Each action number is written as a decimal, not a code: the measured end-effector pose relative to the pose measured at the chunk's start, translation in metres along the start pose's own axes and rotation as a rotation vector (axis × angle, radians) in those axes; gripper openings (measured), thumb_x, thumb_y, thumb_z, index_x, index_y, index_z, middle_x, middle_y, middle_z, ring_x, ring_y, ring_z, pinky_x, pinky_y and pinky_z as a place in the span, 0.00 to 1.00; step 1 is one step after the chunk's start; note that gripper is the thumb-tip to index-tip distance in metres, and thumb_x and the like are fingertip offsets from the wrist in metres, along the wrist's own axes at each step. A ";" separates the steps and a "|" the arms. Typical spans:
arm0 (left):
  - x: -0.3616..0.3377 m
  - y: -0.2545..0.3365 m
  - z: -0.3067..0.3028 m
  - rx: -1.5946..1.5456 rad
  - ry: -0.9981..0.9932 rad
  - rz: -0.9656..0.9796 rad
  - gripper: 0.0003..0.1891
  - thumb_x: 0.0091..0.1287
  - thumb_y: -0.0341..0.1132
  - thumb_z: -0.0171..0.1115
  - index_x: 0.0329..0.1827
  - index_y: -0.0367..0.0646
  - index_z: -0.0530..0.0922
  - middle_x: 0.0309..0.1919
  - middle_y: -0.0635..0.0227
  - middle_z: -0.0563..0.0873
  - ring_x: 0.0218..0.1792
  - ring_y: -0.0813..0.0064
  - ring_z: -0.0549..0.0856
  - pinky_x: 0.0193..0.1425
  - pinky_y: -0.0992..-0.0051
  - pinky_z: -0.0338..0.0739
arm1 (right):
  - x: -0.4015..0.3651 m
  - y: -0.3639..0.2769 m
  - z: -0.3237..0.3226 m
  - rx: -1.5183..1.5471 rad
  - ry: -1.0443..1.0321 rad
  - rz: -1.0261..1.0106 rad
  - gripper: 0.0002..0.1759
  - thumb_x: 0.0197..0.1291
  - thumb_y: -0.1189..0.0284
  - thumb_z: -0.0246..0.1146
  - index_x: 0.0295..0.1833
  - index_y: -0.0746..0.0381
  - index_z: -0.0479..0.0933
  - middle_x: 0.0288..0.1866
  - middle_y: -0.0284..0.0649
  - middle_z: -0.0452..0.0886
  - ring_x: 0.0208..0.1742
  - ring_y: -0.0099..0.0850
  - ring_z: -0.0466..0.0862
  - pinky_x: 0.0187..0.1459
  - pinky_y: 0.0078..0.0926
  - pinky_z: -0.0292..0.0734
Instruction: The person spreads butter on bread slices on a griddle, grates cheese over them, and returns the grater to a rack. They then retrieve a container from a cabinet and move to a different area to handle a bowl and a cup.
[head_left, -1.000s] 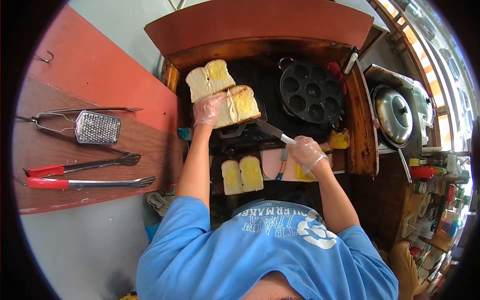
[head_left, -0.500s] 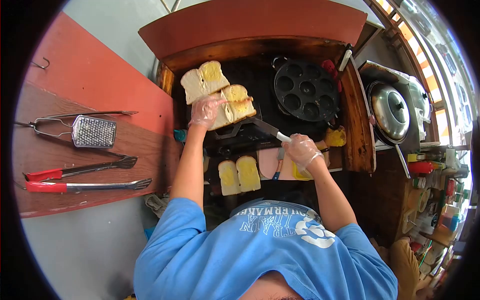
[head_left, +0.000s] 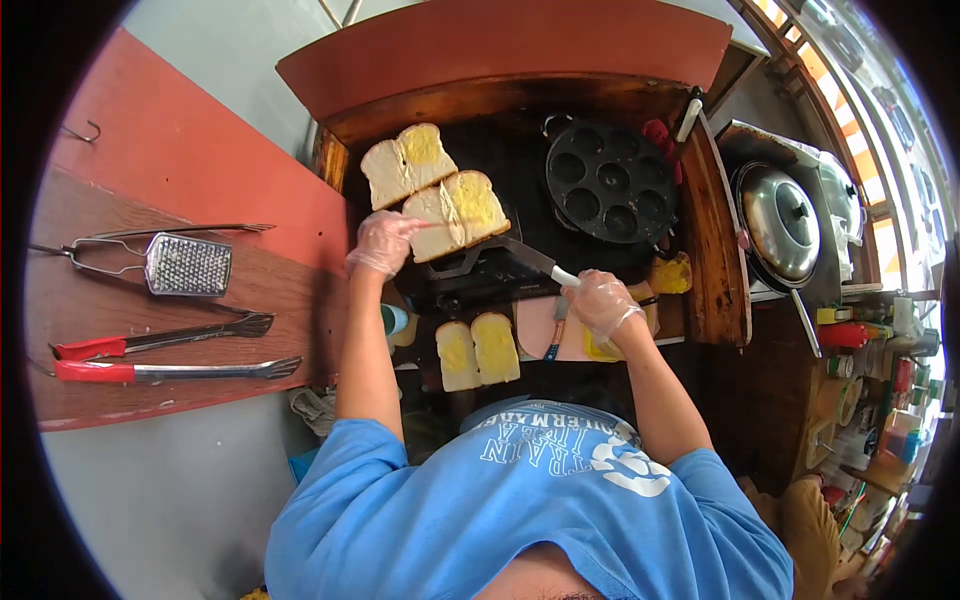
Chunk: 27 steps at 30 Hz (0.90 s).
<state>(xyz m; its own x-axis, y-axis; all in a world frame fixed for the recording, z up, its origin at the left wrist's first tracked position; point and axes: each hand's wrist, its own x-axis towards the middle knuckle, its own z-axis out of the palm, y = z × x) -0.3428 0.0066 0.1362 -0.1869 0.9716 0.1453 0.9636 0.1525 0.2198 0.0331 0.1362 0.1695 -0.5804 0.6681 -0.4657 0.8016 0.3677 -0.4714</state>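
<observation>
In a clear plastic glove, my left hand [head_left: 381,243] is closed at the near left slice; a thin reddish streak, blurred by motion, runs from its fingers over the bread, and I cannot tell what it is. My gloved right hand [head_left: 600,305] grips the white handle of a metal spatula [head_left: 530,256], whose blade reaches the lower edge of this bread. The near pair of bread slices [head_left: 455,217] lies on the dark cooking surface, its right slice spread with yellow. Behind it lies another pair of slices [head_left: 408,165], the right one also yellow-topped.
Two yellow-spread slices [head_left: 477,352] lie nearer my body, left of a pink board [head_left: 535,325] with a blue-handled knife [head_left: 556,335]. A black round-welled pan [head_left: 611,180] sits right. Tongs [head_left: 180,371] and a grater [head_left: 188,264] lie left; a lidded pan [head_left: 780,225] is far right.
My left hand has drawn back leftward from over the near bread, uncovering its left slice and a blue-green cup beside my forearm. My right hand and the spatula have barely moved.
</observation>
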 end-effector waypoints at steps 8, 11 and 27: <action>0.048 -0.051 0.021 0.297 0.289 -0.383 0.08 0.66 0.35 0.64 0.40 0.54 0.92 0.32 0.56 0.88 0.40 0.53 0.87 0.47 0.55 0.80 | 0.006 0.003 0.007 -0.029 -0.001 -0.040 0.23 0.67 0.60 0.57 0.47 0.71 0.84 0.46 0.63 0.86 0.50 0.57 0.86 0.58 0.49 0.81; 0.029 -0.052 0.036 0.271 0.266 -0.382 0.07 0.66 0.35 0.65 0.38 0.55 0.92 0.32 0.57 0.88 0.40 0.54 0.87 0.48 0.56 0.80 | 0.003 0.001 0.003 0.003 0.005 -0.061 0.22 0.66 0.60 0.58 0.47 0.71 0.84 0.45 0.63 0.85 0.50 0.58 0.86 0.57 0.49 0.81; 0.022 -0.019 0.025 0.052 0.208 -0.717 0.08 0.65 0.39 0.69 0.44 0.60 0.92 0.39 0.57 0.90 0.44 0.56 0.89 0.52 0.59 0.82 | 0.009 0.008 0.018 0.061 -0.003 -0.042 0.22 0.67 0.59 0.58 0.47 0.68 0.84 0.46 0.62 0.85 0.51 0.59 0.86 0.58 0.49 0.80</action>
<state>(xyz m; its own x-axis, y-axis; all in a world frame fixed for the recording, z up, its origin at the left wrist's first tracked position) -0.3604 0.0300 0.1111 -0.8000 0.5772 0.1640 0.5986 0.7489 0.2843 0.0319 0.1334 0.1485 -0.6137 0.6510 -0.4467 0.7664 0.3554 -0.5350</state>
